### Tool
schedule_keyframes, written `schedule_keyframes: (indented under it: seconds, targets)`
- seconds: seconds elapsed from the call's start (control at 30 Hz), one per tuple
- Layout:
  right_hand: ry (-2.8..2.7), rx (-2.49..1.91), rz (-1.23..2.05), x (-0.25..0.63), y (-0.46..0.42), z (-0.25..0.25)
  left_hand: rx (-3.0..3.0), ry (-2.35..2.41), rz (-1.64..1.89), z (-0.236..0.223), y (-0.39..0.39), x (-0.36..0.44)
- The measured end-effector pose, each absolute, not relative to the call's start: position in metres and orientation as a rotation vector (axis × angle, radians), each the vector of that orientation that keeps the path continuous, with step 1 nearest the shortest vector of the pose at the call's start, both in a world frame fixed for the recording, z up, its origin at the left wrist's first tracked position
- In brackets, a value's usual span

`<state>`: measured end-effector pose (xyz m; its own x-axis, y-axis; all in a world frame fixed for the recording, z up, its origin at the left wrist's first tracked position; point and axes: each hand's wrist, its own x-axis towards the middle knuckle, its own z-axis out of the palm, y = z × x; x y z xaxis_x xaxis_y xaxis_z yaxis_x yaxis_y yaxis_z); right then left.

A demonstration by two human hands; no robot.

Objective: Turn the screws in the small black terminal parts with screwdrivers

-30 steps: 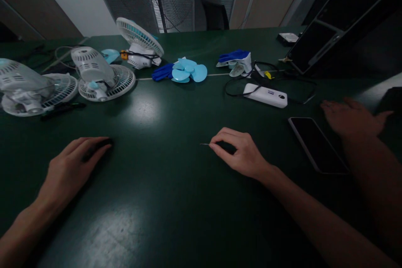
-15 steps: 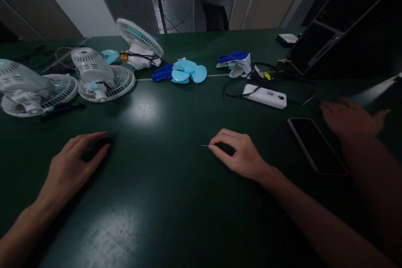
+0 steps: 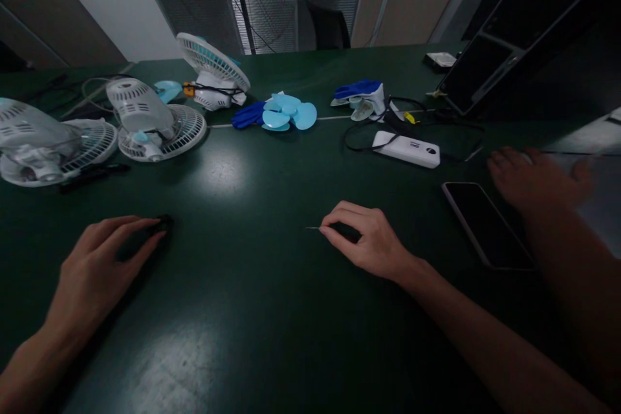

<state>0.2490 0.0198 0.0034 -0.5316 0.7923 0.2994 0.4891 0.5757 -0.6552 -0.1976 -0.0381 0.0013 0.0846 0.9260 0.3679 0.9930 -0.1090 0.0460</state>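
Note:
My left hand (image 3: pixel 99 265) lies on the dark green table (image 3: pixel 252 310) at the lower left. Its fingers are stretched forward and slightly arched, and the fingertips touch a small dark object (image 3: pixel 163 223). In the middle of the table my right hand (image 3: pixel 371 242) is closed in a pinch on a thin metal tool (image 3: pixel 313 228). The tool's fine tip points left, just above the tabletop, and its handle is hidden in my fingers.
Another person's hand (image 3: pixel 536 178) rests flat at the right, beside a dark phone (image 3: pixel 482 223). A white power bank (image 3: pixel 406 149) with black cable lies behind. At the back are blue fan blades (image 3: pixel 287 114), blue gloves (image 3: pixel 361 92) and three small white fans (image 3: pixel 145 119).
My left hand has drawn slightly back toward me. The other person's hand has shifted a little away, up the table. My right hand stays put with the tool.

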Motion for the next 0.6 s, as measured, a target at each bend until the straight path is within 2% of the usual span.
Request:
schedule_keyframes:
  seconds: [0.33, 0.6]
  targets:
    - [-2.231, -1.014, 0.667, 0.2479, 0.0196, 0.0037, -2.137, -1.874, -0.378, 0.003, -0.0349, -0.2032]
    - [-2.231, -1.019, 0.673, 0.2484, 0.0205, 0.0034, -1.97, -2.04, -0.749, 0.0005, -0.0422, -0.2013]
